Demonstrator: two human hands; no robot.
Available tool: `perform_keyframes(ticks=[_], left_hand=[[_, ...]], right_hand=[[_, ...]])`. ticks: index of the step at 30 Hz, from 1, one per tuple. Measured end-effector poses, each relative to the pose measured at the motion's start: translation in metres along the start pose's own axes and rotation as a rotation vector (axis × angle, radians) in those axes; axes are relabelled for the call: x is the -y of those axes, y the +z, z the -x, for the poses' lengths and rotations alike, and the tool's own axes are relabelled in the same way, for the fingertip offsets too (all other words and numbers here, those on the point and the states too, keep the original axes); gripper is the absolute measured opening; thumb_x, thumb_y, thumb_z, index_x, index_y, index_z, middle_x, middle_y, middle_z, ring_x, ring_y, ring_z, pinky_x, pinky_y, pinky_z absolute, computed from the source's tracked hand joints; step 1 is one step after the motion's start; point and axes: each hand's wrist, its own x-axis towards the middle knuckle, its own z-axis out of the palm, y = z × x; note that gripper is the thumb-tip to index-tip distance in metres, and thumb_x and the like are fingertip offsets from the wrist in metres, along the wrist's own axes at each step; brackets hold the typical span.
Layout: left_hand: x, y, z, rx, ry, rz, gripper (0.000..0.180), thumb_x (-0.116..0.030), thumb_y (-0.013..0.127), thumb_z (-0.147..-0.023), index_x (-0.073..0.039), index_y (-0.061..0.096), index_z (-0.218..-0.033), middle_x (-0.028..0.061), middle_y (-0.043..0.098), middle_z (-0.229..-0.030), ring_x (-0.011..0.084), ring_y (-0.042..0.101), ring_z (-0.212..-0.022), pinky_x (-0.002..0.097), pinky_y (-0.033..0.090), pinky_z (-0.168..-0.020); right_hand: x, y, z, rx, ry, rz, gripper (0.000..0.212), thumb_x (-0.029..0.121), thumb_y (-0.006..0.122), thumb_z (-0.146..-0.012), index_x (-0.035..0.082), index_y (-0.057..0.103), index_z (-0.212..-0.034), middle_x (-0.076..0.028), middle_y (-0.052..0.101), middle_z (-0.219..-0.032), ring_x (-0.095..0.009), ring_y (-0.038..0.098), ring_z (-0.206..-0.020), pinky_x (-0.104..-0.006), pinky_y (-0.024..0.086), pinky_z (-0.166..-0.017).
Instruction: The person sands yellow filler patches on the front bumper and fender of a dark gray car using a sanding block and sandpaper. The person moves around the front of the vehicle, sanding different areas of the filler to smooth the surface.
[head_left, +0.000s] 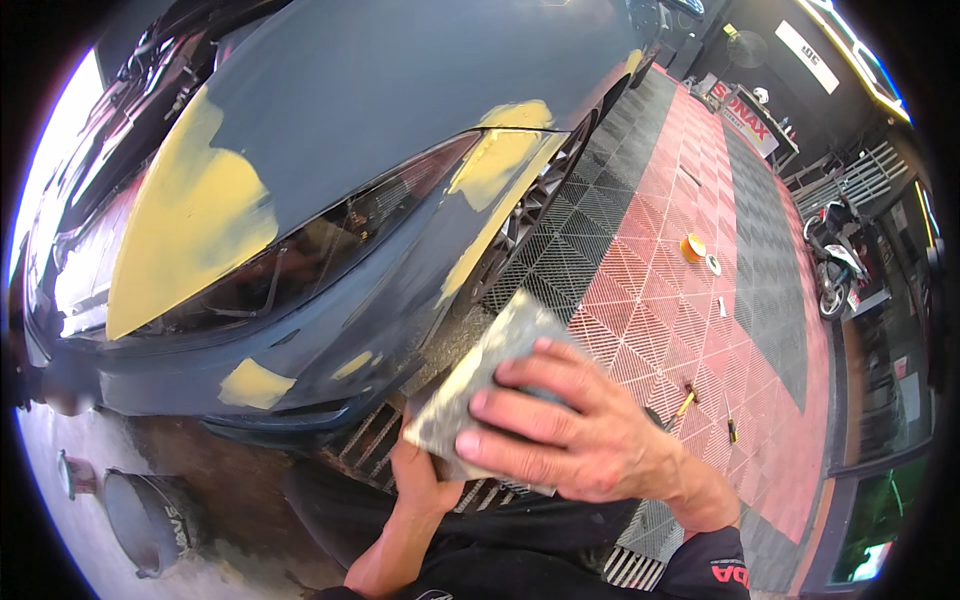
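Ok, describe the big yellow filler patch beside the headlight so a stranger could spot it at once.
Start with the dark grey car and find its long, pointed headlight. Follow that headlight's upper edge leftward to the yellow filler patch with a smeared right side. It is by far the largest; the other patches, at the headlight's right tip and on the bumper, are smaller.

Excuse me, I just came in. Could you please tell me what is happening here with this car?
A person holds a grey block, marked with yellow, in the right hand. The left hand is by the block's lower edge, partly hidden, so its grip is unclear. In front of them is the corner of a dark grey car, with yellow patches around the headlight. A bucket is on the floor at the left.
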Motion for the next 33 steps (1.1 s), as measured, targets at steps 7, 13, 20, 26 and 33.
perform_keyframes(ticks=[7, 13, 20, 26, 33], left_hand=[[-0.05, 0.079, -0.026, -0.24, -0.197, 0.45, 0.036, -0.032, 0.06, -0.112, -0.003, 0.07, -0.131, 0.0101, 0.078, -0.115, 0.0262, 0.077, -0.106, 0.0426, 0.065, -0.089], [-0.072, 0.035, -0.003, -0.137, -0.105, 0.456, 0.035, -0.029, 0.05, -0.117, 0.004, 0.063, -0.116, 0.0114, 0.063, -0.091, 0.0193, 0.06, -0.071, 0.0358, 0.059, -0.042], [-0.033, 0.001, 0.021, -0.329, -0.113, 0.213, 0.039, -0.028, 0.06, -0.108, -0.013, 0.065, -0.144, 0.0115, 0.078, -0.108, 0.0274, 0.077, -0.079, 0.0421, 0.067, -0.067], [-0.013, -0.024, 0.046, -0.361, -0.143, 0.123, 0.047, -0.018, 0.06, -0.107, -0.012, 0.062, -0.153, 0.0033, 0.075, -0.138, 0.0226, 0.071, -0.127, 0.0402, 0.055, -0.113], [0.0, -0.042, 0.053, -0.367, -0.147, 0.119, 0.045, -0.018, 0.06, -0.107, -0.012, 0.063, -0.151, 0.0038, 0.074, -0.14, 0.0233, 0.07, -0.129, 0.042, 0.053, -0.115]], right_hand=[[-0.037, 0.031, 0.065, 0.017, -0.01, -0.127, 0.067, 0.014, 0.074, -0.093, 0.017, 0.063, -0.159, -0.014, 0.056, -0.16, -0.043, 0.056, -0.147, -0.0657, 0.051, -0.12], [-0.092, 0.022, 0.067, -0.025, 0.018, 0.308, 0.064, 0.008, 0.074, -0.09, 0.019, 0.069, -0.153, -0.007, 0.066, -0.15, -0.032, 0.061, -0.144, -0.0564, 0.048, -0.125], [-0.144, 0.034, -0.001, -0.506, 0.107, 0.443, 0.063, 0.001, 0.077, -0.083, 0.02, 0.077, -0.143, -0.004, 0.068, -0.151, -0.029, 0.062, -0.139, -0.0519, 0.048, -0.119], [-0.167, 0.049, -0.038, -0.687, 0.029, 0.447, 0.058, 0.002, 0.076, -0.086, 0.021, 0.079, -0.14, -0.002, 0.069, -0.147, -0.029, 0.063, -0.132, -0.0483, 0.05, -0.114], [-0.172, 0.048, -0.045, -0.691, 0.042, 0.425, 0.06, 0.002, 0.077, -0.084, 0.022, 0.079, -0.141, 0.0, 0.068, -0.147, -0.028, 0.062, -0.133, -0.0487, 0.049, -0.115]])
